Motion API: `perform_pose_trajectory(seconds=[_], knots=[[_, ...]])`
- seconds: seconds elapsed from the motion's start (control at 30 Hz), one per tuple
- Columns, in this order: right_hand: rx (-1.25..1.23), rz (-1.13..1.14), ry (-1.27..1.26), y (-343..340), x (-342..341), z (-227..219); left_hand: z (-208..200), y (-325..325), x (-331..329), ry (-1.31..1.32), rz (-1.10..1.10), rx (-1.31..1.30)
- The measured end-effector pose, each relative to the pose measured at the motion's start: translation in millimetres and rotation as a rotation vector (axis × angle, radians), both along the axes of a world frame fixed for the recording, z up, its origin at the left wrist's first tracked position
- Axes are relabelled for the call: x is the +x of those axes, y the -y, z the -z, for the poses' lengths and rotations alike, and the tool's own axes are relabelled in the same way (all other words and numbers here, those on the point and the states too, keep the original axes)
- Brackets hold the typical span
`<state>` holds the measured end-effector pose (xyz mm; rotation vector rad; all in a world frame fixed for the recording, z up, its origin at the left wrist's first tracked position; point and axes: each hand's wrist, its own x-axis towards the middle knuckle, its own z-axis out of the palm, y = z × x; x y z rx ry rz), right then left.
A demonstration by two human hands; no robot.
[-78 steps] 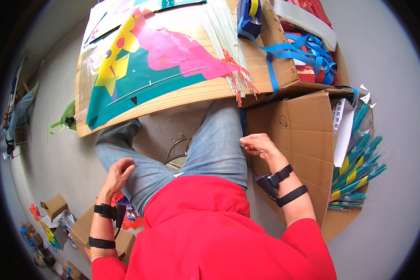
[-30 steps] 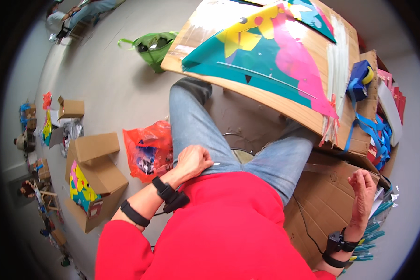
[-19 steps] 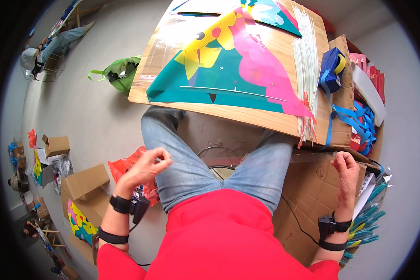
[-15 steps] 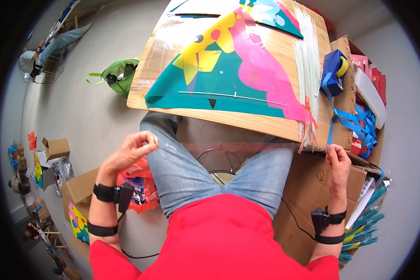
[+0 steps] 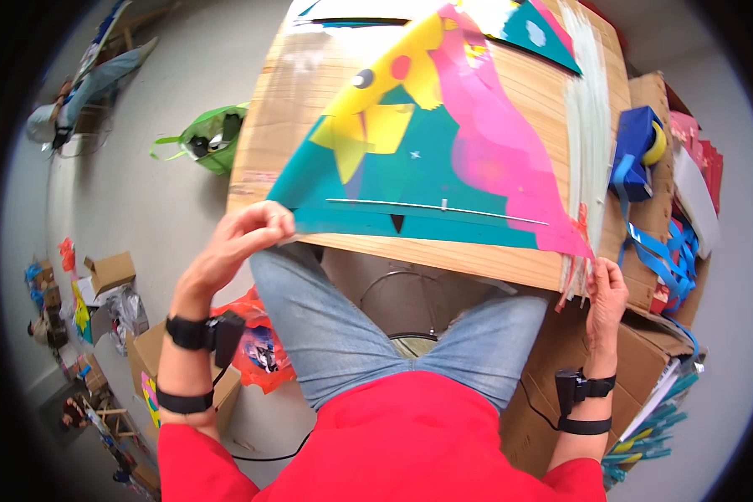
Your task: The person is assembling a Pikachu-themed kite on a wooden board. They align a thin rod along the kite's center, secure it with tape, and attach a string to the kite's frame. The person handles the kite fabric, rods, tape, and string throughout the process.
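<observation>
The colourful kite sheet (image 5: 443, 159), spread on the bench (image 5: 510, 263) between the hands, is pinched at its corners by left hand (image 5: 241, 243) and right hand (image 5: 607, 293); uneven pulling could tear it.

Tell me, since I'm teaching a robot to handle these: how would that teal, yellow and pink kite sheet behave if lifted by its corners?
The kite sheet looks thin and probably floppy: its near edge curls where the left hand pinches it. The thin white rod across it likely stiffens only that line. It seems light, and the right hand holds its corner by the fingertips.
</observation>
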<state>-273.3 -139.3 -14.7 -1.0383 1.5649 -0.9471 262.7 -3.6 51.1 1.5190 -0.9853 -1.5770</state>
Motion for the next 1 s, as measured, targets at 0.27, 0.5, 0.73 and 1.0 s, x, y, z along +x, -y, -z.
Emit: perform_pose_trajectory(seconds=[0.27,0.5,0.73,1.0], knots=[[0.274,-0.283,-0.462,-56.0,51.8,5.6,-35.8,7.1,-4.9,0.021,0.133,0.074],[0.660,-0.092,0.145,-87.2,62.5,37.2,-43.6,-1.8,-11.3,0.051,0.170,0.119],[0.629,-0.012,0.271,-70.6,64.6,64.7,-49.8,-3.5,-17.4,0.081,0.200,0.099],[0.576,-0.088,0.272,-72.8,53.4,83.1,-50.2,-3.8,-15.8,0.106,0.188,0.088]])
